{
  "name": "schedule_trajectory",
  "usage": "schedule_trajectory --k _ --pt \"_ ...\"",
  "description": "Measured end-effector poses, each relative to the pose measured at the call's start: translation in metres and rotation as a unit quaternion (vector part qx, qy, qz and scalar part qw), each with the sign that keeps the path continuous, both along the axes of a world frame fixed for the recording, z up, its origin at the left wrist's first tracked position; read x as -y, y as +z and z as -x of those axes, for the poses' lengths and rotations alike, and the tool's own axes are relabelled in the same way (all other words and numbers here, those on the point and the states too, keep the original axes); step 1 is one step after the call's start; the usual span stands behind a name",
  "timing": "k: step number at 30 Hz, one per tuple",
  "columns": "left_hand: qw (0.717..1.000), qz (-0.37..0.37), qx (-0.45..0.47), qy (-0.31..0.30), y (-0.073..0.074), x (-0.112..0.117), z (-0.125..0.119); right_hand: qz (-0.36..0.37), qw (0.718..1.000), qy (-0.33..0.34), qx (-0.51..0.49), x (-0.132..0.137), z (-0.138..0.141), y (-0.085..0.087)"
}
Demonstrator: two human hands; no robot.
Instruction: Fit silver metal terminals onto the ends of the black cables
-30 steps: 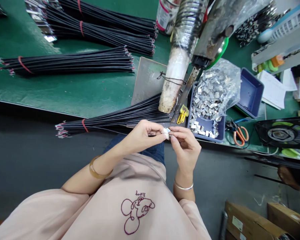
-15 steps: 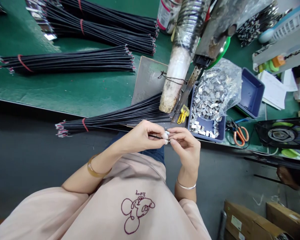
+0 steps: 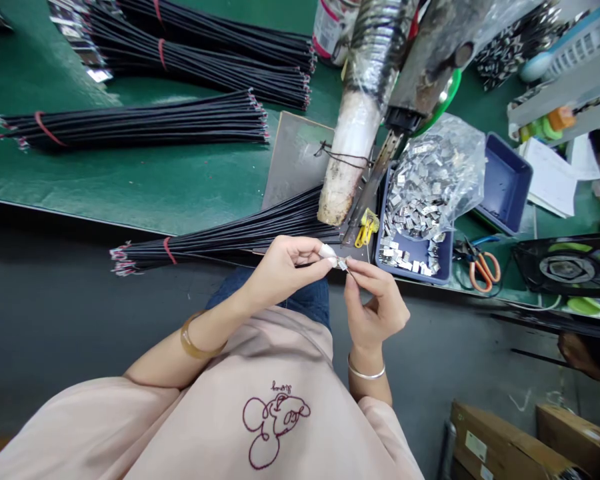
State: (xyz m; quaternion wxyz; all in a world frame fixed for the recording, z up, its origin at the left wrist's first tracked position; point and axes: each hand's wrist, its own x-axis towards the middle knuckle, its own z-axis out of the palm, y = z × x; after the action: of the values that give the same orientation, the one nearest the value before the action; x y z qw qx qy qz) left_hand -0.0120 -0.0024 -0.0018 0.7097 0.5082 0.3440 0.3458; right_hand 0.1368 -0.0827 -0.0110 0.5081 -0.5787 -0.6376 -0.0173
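Observation:
My left hand (image 3: 295,267) is closed in a pinch, white covers on its fingertips, holding a small shiny metal connector shell (image 3: 342,265). My right hand (image 3: 377,303) pinches right beside the shell; a thin dark strand shows at its fingertips, too small to make out. Just beyond both hands lies a bundle of black cables (image 3: 240,230), tied with a red band near its left end. To the right, a blue tray (image 3: 443,261) holds many loose metal shells (image 3: 415,207), partly under a clear plastic bag (image 3: 463,167).
A wrapped duct (image 3: 353,133) hangs low over the bench beside a metal arm (image 3: 380,173). Yellow snips (image 3: 366,230) lie beneath it. More tied cable bundles (image 3: 145,123) rest at left. Orange-handled pliers (image 3: 484,272), another blue tray (image 3: 507,180) and a fan (image 3: 567,267) are at right.
My right hand has shifted slightly right, its fingers turned into a tighter pinch. My left fingertips have risen a little, and the metal shell now shows between the hands.

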Motion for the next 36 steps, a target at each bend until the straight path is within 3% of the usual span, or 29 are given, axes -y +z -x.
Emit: schedule_trajectory --k 4,8,14,17,24,30,36 --pt "1.0 0.011 0.018 0.019 0.0 0.001 -0.003 -0.034 0.998 -0.04 0.018 -0.001 0.001 0.001" --pt "0.999 0.012 0.023 0.03 0.001 0.0 -0.006 -0.038 0.997 -0.001 0.068 0.0 0.002 0.0" --pt "1.0 0.004 0.007 0.024 -0.001 0.0 -0.003 -0.021 0.994 -0.014 -0.109 -0.004 0.0 -0.007" --pt "1.0 0.003 0.007 0.027 -0.002 0.001 -0.003 -0.012 0.991 0.004 -0.136 -0.003 0.0 -0.007" --pt "1.0 -0.022 -0.003 0.019 -0.001 0.002 -0.005 -0.008 0.997 0.028 -0.075 -0.001 0.002 -0.006" --pt "0.998 -0.037 -0.029 0.042 0.0 0.003 -0.006 0.017 0.994 0.006 -0.103 -0.005 -0.002 -0.011" --pt "0.997 -0.04 -0.044 0.051 0.0 0.0 -0.008 -0.031 0.997 0.018 0.061 -0.007 -0.004 -0.012"
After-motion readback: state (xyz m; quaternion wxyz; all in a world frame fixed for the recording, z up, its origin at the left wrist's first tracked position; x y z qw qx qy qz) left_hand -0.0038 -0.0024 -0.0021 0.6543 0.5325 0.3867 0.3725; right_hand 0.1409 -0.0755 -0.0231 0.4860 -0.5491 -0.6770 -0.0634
